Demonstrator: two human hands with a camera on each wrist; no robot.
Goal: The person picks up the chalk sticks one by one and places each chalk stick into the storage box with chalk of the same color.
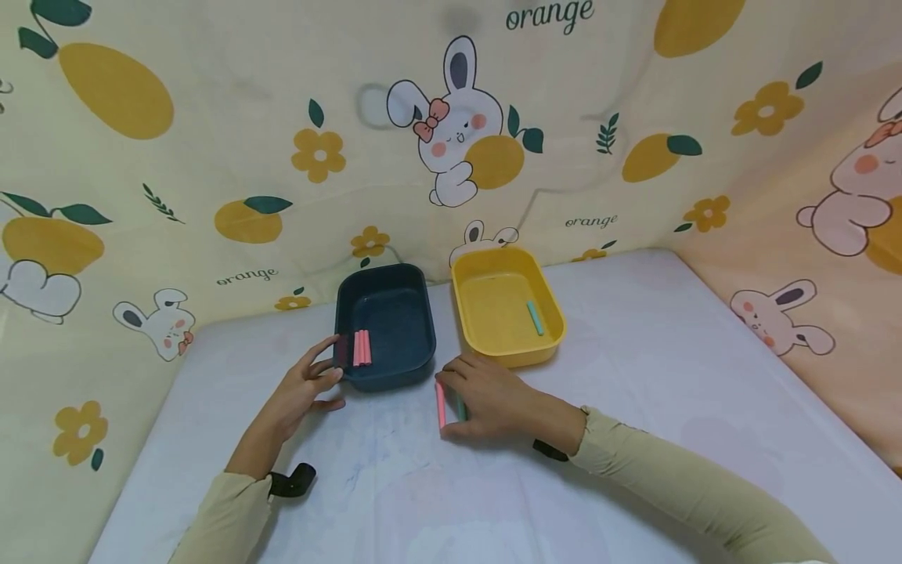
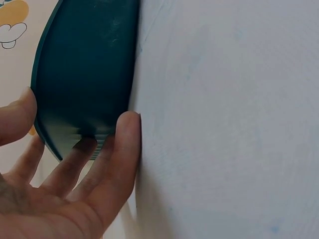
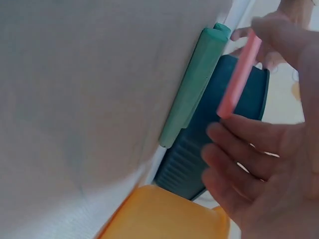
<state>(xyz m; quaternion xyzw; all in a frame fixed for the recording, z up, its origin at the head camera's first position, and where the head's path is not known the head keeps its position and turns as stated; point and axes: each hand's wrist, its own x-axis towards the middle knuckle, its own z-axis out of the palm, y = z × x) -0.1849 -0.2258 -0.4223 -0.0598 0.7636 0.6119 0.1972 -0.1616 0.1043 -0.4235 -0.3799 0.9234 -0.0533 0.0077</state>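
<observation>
My right hand pinches a pink chalk stick by its two ends, thumb at one end and a fingertip at the other. Two green chalk sticks lie side by side on the table beneath it, partly hidden by the hand in the head view. My left hand touches the left front corner of the dark blue bin, with its fingers spread against the outer wall. Several pink chalk sticks lie together in that bin. One light green chalk stick lies in the yellow bin.
Both bins stand side by side at the back of the white-covered table, the yellow one on the right. A printed cloth with rabbits and oranges hangs behind them. Faint bluish smears mark the cover in front of the dark blue bin.
</observation>
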